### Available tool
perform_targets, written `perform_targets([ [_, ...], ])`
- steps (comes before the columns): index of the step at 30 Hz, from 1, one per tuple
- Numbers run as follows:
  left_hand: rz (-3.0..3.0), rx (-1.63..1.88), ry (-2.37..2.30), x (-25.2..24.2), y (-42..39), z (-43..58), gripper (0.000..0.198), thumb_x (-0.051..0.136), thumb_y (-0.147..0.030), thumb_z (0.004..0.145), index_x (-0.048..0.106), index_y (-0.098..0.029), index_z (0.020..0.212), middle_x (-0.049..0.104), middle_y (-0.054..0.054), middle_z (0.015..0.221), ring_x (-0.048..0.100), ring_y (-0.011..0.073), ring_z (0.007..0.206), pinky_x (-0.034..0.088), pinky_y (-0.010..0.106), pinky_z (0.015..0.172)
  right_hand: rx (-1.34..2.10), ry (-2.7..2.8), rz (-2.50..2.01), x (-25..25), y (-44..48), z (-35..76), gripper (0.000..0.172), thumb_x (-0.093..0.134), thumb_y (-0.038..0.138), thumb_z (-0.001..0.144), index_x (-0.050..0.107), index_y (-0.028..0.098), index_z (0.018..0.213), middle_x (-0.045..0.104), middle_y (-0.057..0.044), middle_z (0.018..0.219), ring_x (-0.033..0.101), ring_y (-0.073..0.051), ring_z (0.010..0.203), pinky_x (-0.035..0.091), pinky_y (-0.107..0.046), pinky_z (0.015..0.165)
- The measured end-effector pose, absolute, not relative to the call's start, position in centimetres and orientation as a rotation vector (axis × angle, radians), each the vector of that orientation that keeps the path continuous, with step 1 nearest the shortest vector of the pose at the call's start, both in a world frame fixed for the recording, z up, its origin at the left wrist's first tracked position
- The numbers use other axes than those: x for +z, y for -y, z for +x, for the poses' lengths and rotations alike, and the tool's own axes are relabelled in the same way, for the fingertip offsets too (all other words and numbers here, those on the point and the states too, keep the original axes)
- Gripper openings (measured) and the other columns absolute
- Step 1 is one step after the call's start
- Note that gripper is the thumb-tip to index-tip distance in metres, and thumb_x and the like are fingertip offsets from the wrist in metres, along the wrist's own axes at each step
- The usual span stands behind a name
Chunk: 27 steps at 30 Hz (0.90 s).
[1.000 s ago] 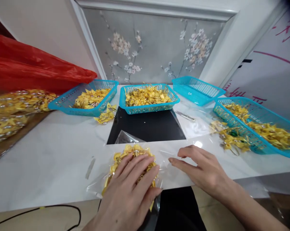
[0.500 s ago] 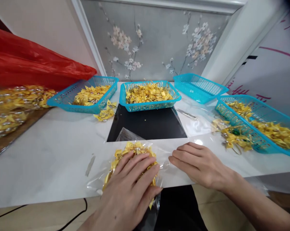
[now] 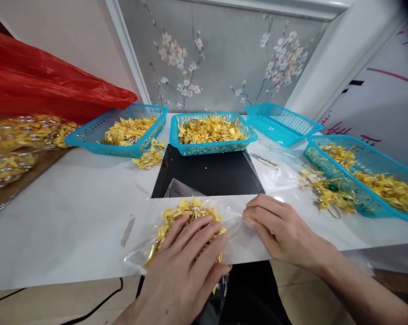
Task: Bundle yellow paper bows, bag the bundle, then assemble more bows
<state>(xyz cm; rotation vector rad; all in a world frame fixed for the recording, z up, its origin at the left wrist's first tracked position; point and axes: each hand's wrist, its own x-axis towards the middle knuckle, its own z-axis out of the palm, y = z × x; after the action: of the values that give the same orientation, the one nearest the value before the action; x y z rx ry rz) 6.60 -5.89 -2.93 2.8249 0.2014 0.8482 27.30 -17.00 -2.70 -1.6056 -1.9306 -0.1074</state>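
Observation:
A clear plastic bag [image 3: 136, 258] full of yellow ribbon bows [image 3: 187, 206] with pearly beads lies at the table's front edge. My left hand [image 3: 187, 266] rests flat on top of it, fingers spread over the bows and hiding many of them. To the right, my right hand [image 3: 281, 230] pinches the bag's clear film between thumb and fingertips. The film stretches between the bows and those fingertips. Part of the bag hangs past the table edge below my left hand.
Yellow bows fill blue baskets at the left [image 3: 119, 151], centre [image 3: 217, 148] and right [image 3: 353, 185]. Another blue basket [image 3: 281, 128] stands behind. A black panel [image 3: 207, 174], a slim metal tool [image 3: 265, 160] and loose bows [image 3: 150, 158] lie on the table [image 3: 89, 225]. A red plastic bag [image 3: 48, 76] hangs left.
My right hand's fingers have gone from lying extended on the film to bending and pinching it. My left hand stays on the bows. The view has shifted slightly.

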Motion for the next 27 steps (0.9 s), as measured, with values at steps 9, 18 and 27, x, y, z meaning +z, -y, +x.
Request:
perform_targets([
  [9, 2.848, 0.881, -0.194, -3.1, 5.9, 6.5, 0.025, 0.056, -0.025, 0.089, 0.062, -0.023, 0.113, 0.07, 0.002, 0.115, 0.06, 0.022, 0.112, 0.037, 0.044, 0.106, -0.021, 1.641, -1.664, -2.5, 16.5, 26.1, 0.016, 0.042, 0.011, 0.091, 0.056, 0.018, 0.088, 0.056, -0.006, 0.082, 0.055, -0.018, 0.075, 0.048, -0.031, 0.066],
  [18, 2.887, 0.798, -0.18, -3.2, 5.9, 6.4, 0.019, 0.055, -0.023, 0.089, 0.065, -0.026, 0.104, 0.066, 0.0, 0.124, 0.056, 0.0239, 0.117, 0.032, 0.047, 0.107, -0.04, 1.566, -1.736, -2.2, 15.9, 25.9, 0.016, 0.041, 0.011, 0.091, 0.053, 0.018, 0.084, 0.055, -0.005, 0.08, 0.053, -0.017, 0.071, 0.043, -0.03, 0.062],
  [27, 2.883, 0.778, -0.15, -3.2, 5.8, 6.5, 0.015, 0.054, -0.022, 0.09, 0.065, -0.026, 0.1, 0.067, -0.002, 0.122, 0.058, 0.0223, 0.113, 0.033, 0.046, 0.106, -0.123, 1.53, -1.793, -2.1, 15.3, 25.6, 0.015, 0.041, 0.011, 0.089, 0.052, 0.019, 0.082, 0.054, -0.005, 0.079, 0.053, -0.018, 0.07, 0.042, -0.031, 0.062],
])
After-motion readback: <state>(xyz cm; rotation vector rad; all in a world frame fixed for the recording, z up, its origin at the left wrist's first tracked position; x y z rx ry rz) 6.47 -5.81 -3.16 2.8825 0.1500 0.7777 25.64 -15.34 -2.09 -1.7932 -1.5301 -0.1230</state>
